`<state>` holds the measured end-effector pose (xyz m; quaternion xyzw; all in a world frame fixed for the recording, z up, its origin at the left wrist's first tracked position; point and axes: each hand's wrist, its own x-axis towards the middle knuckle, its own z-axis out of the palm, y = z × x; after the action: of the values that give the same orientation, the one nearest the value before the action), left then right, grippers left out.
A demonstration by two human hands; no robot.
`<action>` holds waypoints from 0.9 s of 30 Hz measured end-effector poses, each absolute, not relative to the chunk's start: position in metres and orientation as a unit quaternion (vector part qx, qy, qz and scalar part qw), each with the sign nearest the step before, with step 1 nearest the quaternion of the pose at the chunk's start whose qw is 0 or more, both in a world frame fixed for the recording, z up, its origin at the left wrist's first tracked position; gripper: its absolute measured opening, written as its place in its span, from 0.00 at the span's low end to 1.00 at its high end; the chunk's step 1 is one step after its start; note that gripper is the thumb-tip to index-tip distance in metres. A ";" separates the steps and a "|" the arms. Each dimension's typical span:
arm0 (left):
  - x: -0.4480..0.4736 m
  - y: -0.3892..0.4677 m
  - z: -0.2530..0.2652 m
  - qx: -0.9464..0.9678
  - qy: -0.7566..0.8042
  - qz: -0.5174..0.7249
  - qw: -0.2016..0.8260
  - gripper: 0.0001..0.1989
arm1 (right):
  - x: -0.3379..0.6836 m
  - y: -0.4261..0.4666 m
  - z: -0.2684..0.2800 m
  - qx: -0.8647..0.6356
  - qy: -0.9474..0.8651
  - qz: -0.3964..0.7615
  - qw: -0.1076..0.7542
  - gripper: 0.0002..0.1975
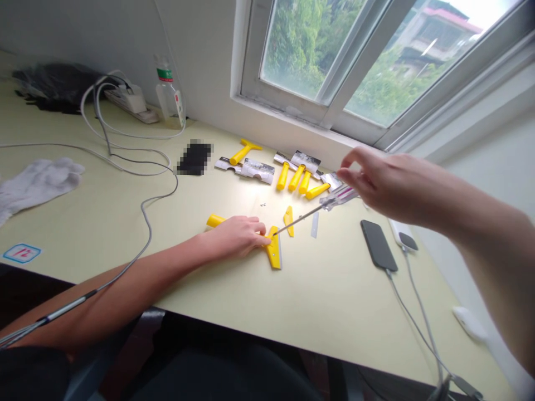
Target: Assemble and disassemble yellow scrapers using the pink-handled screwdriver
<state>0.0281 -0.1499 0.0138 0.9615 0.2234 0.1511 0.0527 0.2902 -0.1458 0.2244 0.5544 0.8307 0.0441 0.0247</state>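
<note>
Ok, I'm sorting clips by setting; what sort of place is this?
Likely an indoor workspace: a desk beside a window, with a screwdriver held to a yellow scraper.

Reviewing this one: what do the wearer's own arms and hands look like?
The left grip and right grip are bare hands, with no rings or markings that I can make out. The left forearm is uncovered, with a grey cable crossing in front of it; the right forearm shows no sleeve or watch. Dark cloth at lower left may be a sleeve.
</note>
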 end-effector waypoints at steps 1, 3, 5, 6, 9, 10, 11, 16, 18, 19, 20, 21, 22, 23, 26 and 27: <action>0.028 -0.150 0.014 0.962 0.225 0.149 0.052 0.12 | 0.292 -0.146 0.223 0.542 0.839 0.043 0.015 0.17; 0.028 -0.150 0.016 0.962 0.225 0.143 0.053 0.11 | 0.295 -0.145 0.221 0.479 0.877 -0.023 -0.029 0.17; 0.028 -0.151 0.016 0.963 0.225 0.139 0.052 0.11 | 0.297 -0.146 0.220 0.424 0.894 -0.123 -0.082 0.20; 0.029 -0.151 0.016 0.963 0.225 0.138 0.051 0.11 | 0.296 -0.147 0.219 0.421 0.887 -0.160 -0.106 0.21; 0.029 -0.151 0.016 0.962 0.227 0.142 0.050 0.12 | 0.290 -0.149 0.215 0.511 0.839 -0.132 -0.130 0.21; 0.029 -0.151 0.015 0.962 0.227 0.142 0.049 0.12 | 0.288 -0.150 0.213 0.548 0.823 -0.082 -0.120 0.21; 0.029 -0.151 0.015 0.963 0.226 0.141 0.048 0.13 | 0.287 -0.152 0.212 0.573 0.812 -0.033 -0.106 0.21; 0.029 -0.150 0.014 0.963 0.223 0.144 0.050 0.13 | 0.286 -0.165 0.213 0.482 0.866 -0.074 -0.110 0.19; 0.029 -0.150 0.014 0.963 0.223 0.144 0.052 0.13 | 0.285 -0.169 0.214 0.442 0.880 -0.110 -0.132 0.19; 0.029 -0.150 0.013 0.963 0.223 0.143 0.052 0.13 | 0.283 -0.171 0.214 0.444 0.879 -0.105 -0.138 0.19; 0.029 -0.150 0.013 0.963 0.224 0.144 0.052 0.13 | 0.282 -0.170 0.214 0.464 0.871 -0.083 -0.138 0.18; 0.029 -0.150 0.013 0.962 0.225 0.144 0.052 0.13 | 0.282 -0.169 0.215 0.498 0.856 -0.047 -0.127 0.19; 0.029 -0.149 0.013 0.962 0.226 0.145 0.051 0.13 | 0.282 -0.168 0.215 0.537 0.837 -0.008 -0.105 0.19; 0.029 -0.149 0.013 0.962 0.227 0.147 0.050 0.13 | 0.284 -0.165 0.216 0.569 0.818 0.022 -0.079 0.21; 0.028 -0.150 0.012 0.962 0.227 0.146 0.049 0.13 | 0.292 -0.159 0.220 0.559 0.827 0.000 -0.048 0.21; 0.028 -0.150 0.012 0.962 0.225 0.145 0.050 0.13 | 0.295 -0.157 0.221 0.528 0.847 -0.033 -0.058 0.20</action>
<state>0.0282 -0.1498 0.0122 0.9623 0.2251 0.1445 0.0496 0.2954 -0.1571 0.2212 0.5276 0.8469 -0.0335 -0.0578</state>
